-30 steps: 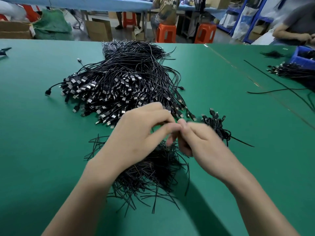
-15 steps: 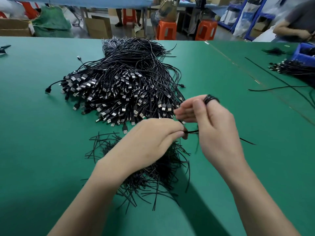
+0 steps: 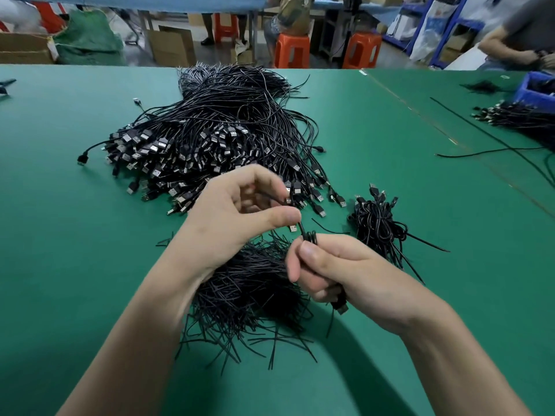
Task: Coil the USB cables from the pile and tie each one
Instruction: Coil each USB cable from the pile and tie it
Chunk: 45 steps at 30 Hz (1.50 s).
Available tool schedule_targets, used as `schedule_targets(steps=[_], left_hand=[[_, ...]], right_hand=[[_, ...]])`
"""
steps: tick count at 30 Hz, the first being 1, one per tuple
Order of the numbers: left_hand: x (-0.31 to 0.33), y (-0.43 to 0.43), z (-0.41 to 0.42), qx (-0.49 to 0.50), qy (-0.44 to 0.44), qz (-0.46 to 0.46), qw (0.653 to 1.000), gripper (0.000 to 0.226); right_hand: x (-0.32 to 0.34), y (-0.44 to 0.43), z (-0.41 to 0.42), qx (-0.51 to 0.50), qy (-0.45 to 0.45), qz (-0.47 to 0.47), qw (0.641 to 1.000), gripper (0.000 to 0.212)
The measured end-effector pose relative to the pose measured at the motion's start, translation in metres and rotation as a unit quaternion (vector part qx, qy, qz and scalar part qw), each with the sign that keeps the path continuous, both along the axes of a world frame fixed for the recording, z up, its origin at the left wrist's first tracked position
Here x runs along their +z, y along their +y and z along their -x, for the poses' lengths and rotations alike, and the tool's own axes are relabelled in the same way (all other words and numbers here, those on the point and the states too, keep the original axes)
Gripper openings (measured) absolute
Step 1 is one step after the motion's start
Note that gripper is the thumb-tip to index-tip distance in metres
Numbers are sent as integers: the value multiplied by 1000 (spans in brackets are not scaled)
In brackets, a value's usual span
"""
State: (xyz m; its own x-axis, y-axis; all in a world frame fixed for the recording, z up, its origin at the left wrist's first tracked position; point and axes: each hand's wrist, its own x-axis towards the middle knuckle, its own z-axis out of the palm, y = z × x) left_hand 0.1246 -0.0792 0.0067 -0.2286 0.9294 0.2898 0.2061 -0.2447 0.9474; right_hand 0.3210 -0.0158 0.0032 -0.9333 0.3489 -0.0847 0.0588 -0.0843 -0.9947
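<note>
A big pile of loose black USB cables (image 3: 210, 139) lies on the green table (image 3: 60, 235), plugs fanned toward me. My right hand (image 3: 339, 271) grips a coiled black cable (image 3: 310, 235); its loops stick out above my fist and a plug (image 3: 341, 306) hangs below it. My left hand (image 3: 237, 217) pinches the black twist tie (image 3: 300, 228) at the top of that coil between thumb and forefinger. Under my hands sits a heap of short black twist ties (image 3: 252, 292). A small stack of tied coils (image 3: 378, 223) lies to the right.
Another bundle of cables (image 3: 516, 115) and a blue bin (image 3: 537, 88) sit at the far right, with long loose cables (image 3: 492, 150) trailing toward me. A person (image 3: 528, 37) works at that end. Orange stools (image 3: 291, 51) and cardboard boxes (image 3: 172, 45) stand beyond the table.
My right hand dropped from its raised position and turned, now fisted round the coil. My left hand rose and pulls the tie end at the coil's top.
</note>
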Motion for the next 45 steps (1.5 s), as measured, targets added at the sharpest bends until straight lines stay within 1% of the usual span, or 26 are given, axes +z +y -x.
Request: schedule_targets(steps=[1, 2, 3, 4, 6, 9, 11, 13, 18, 21, 24, 26, 28, 29, 31, 33, 35, 37, 40, 42, 45], left_hand=[[-2, 1, -1, -39, -55, 15, 998, 41], [-4, 2, -2, -79, -87, 31, 993, 50], [-5, 2, -4, -117, -92, 45, 988, 52], [-6, 1, -5, -149, -75, 54, 985, 47], [-6, -1, -7, -176, -27, 59, 982, 23], [-5, -2, -5, -175, -24, 56, 983, 10], [-5, -1, -7, -157, -33, 67, 985, 10], [-7, 2, -9, -137, -42, 80, 986, 8], [-16, 7, -15, -111, -91, 104, 984, 19], [-17, 8, -16, -99, -97, 104, 985, 11], [-16, 7, -13, -90, -104, 88, 987, 5], [-16, 7, -14, -92, -101, 78, 987, 6], [-16, 8, -16, -87, -91, 73, 989, 7], [-16, 9, -17, -83, -86, 70, 990, 9], [-18, 10, -17, -69, -77, 63, 993, 14], [-20, 11, -16, -54, -71, 56, 994, 17], [-20, 12, -14, -46, -63, 50, 996, 13], [-19, 13, -15, -53, -66, 45, 995, 8], [-18, 13, -16, -60, -73, 42, 995, 8], [-18, 12, -15, -58, -80, 36, 995, 9], [-18, 12, -14, -50, -81, 42, 995, 11]], right_hand=[[1, 0, 0, 5, 15, 19, 1000, 32], [3, 0, 0, 11, 29, 37, 999, 32], [4, 1, 1, 18, 42, 53, 998, 32], [4, 1, 1, 26, 53, 64, 996, 32], [5, 2, 1, 39, 63, 70, 995, 32], [4, 0, 0, 33, 48, 52, 997, 32], [2, -2, -1, 16, 45, 49, 998, 33], [2, -4, 0, -4, 48, 67, 997, 33], [3, -11, 2, -91, 34, 129, 987, 34], [6, -13, 4, -124, 27, 128, 984, 34], [3, -14, 5, -191, 45, 123, 973, 30], [-1, -15, 6, -230, 63, 97, 966, 26], [-6, -16, 8, -271, 64, 47, 959, 23], [-8, -16, 8, -294, 56, 7, 954, 21], [-11, -14, 5, -334, 21, -111, 936, 21], [-11, -12, 0, -325, -14, -211, 922, 27], [-11, -11, -4, -286, -47, -255, 922, 35], [-10, -10, -5, -232, -72, -246, 938, 39], [-7, -11, -3, -162, -72, -178, 968, 42], [-5, -14, -2, -135, -64, -173, 973, 43], [-5, -15, -2, -111, -64, -158, 979, 34]])
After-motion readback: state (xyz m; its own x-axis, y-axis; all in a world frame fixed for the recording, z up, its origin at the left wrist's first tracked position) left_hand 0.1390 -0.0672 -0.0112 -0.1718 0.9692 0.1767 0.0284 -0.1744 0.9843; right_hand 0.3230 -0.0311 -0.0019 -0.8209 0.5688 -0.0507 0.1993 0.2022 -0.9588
